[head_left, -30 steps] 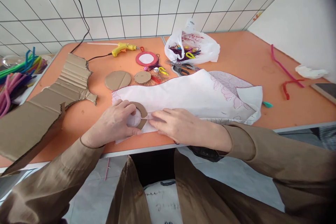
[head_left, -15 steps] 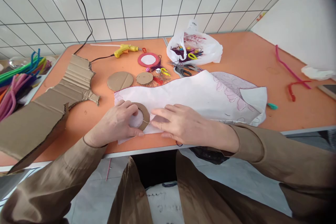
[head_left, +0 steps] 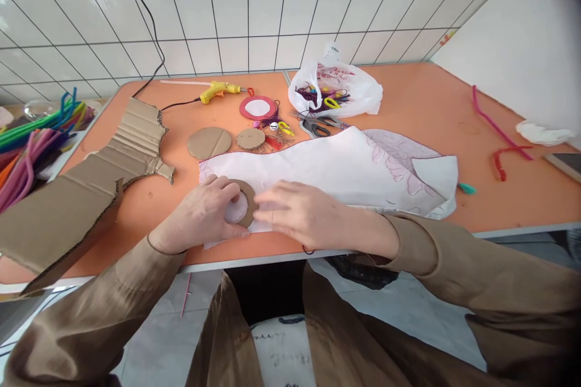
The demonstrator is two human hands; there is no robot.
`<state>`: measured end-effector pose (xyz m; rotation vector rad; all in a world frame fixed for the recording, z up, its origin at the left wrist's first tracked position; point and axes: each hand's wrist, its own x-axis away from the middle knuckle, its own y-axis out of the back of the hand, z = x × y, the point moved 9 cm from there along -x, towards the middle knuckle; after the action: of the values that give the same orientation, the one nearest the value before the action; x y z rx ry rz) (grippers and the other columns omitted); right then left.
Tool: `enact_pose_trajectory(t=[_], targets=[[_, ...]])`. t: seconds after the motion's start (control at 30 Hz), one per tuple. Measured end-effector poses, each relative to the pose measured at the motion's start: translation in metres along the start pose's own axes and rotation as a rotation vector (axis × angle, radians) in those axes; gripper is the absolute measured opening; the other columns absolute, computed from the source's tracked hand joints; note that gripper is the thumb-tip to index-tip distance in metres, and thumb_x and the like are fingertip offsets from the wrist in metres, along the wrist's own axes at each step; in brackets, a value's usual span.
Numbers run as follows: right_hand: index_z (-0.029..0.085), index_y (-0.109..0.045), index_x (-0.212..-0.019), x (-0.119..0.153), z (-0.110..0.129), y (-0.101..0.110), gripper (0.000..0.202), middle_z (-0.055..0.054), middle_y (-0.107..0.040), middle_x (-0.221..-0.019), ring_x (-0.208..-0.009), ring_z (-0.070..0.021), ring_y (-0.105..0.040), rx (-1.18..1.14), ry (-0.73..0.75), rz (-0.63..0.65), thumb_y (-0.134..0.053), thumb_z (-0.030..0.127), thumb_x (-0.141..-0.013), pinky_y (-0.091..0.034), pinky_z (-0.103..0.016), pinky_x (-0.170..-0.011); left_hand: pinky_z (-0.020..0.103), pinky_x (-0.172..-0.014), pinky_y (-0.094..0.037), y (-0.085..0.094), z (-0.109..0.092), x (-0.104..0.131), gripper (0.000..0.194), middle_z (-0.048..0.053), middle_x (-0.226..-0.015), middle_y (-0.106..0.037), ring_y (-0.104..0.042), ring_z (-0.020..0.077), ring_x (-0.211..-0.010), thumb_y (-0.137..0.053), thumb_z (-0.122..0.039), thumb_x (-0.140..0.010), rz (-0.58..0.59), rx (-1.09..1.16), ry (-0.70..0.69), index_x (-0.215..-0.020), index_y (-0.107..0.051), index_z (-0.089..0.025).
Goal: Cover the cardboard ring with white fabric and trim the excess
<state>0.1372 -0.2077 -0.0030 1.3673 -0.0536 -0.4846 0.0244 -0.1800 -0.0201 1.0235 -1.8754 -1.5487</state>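
Note:
A cardboard ring (head_left: 249, 213) lies on a white cloth (head_left: 290, 166) with pink floral edges near the front of the table. My left hand (head_left: 204, 213) grips the ring's left side, its thumb at the lower edge and its fingers curled over the top. White cloth shows through the ring's opening. At the ring's right edge is my right hand (head_left: 308, 214), its fingers bent and blurred by motion. Whether it pinches anything cannot be made out. Behind the cloth lie a cardboard disc (head_left: 209, 143) and a smaller disc (head_left: 250, 138).
A yellow glue gun (head_left: 220, 91), a red-rimmed disc (head_left: 258, 107) and scissors (head_left: 316, 128) lie farther back. Beside them sits a white plastic bag (head_left: 358, 94) with cords. Torn cardboard (head_left: 86, 184) covers the left side; pipe cleaners (head_left: 499, 124) lie right.
My right hand has shifted slightly left, against the ring's edge. A thin pale strand seen between ring and right fingers no longer shows. My left hand keeps its hold; the view tilts up slightly.

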Motion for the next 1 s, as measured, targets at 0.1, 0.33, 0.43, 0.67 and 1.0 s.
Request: enact_pose_trajectory(t=[0.1, 0.33, 0.43, 0.67, 1.0], targets=[[0.015, -0.070, -0.106, 0.003, 0.011, -0.008, 0.028, -0.011, -0.067, -0.103, -0.096, -0.0214, -0.055, -0.018, 0.118, 0.077, -0.045, 0.011, -0.095, -0.049, -0.038, -0.086, 0.039, -0.074, -0.046, 0.001, -0.004, 0.000, 0.042, 0.007, -0.090, -0.061, -0.054, 0.0250, -0.084, -0.080, -0.043, -0.063, -0.012, -0.012, -0.019, -0.083, -0.051, -0.019], [0.016, -0.069, -0.116, 0.002, 0.008, -0.011, 0.027, -0.012, -0.064, -0.110, -0.108, -0.0249, -0.053, -0.027, 0.052, 0.105, -0.052, 0.018, -0.095, -0.045, -0.043, -0.093, 0.039, -0.075, -0.044, 0.001, -0.009, 0.000, 0.037, 0.007, -0.088, -0.061, -0.052, 0.0238, -0.082, -0.077, -0.037, -0.067, -0.014, -0.047, -0.033, -0.079, -0.047, -0.020], [0.017, -0.068, -0.119, 0.004, 0.007, -0.014, 0.029, -0.012, -0.063, -0.113, -0.112, -0.0254, -0.052, -0.048, 0.044, 0.121, -0.054, 0.020, -0.095, -0.044, -0.044, -0.095, 0.039, -0.075, -0.044, 0.001, -0.007, 0.001, 0.039, 0.008, -0.091, -0.061, -0.052, 0.0247, -0.084, -0.078, -0.040, -0.066, -0.006, -0.048, -0.015, -0.081, -0.048, -0.020], [0.016, -0.069, -0.117, -0.003, 0.001, -0.003, 0.027, -0.012, -0.064, -0.114, -0.106, -0.0221, -0.057, -0.132, 0.008, 0.066, -0.057, 0.023, -0.094, -0.047, -0.041, -0.095, 0.037, -0.072, -0.044, 0.002, -0.004, 0.000, 0.041, 0.008, -0.089, -0.061, -0.053, 0.0239, -0.081, -0.080, -0.044, -0.063, -0.036, 0.001, -0.014, -0.081, -0.053, -0.019], [0.015, -0.068, -0.116, -0.010, -0.004, -0.019, 0.026, -0.012, -0.067, -0.119, -0.119, -0.0254, -0.054, -0.138, 0.091, -0.038, -0.055, 0.024, -0.095, -0.046, -0.047, -0.104, 0.032, -0.071, -0.051, 0.034, 0.002, 0.022, 0.016, 0.008, -0.087, -0.068, -0.062, 0.0203, -0.083, -0.060, -0.031, -0.091, -0.160, 0.205, -0.028, -0.090, -0.066, -0.016]])
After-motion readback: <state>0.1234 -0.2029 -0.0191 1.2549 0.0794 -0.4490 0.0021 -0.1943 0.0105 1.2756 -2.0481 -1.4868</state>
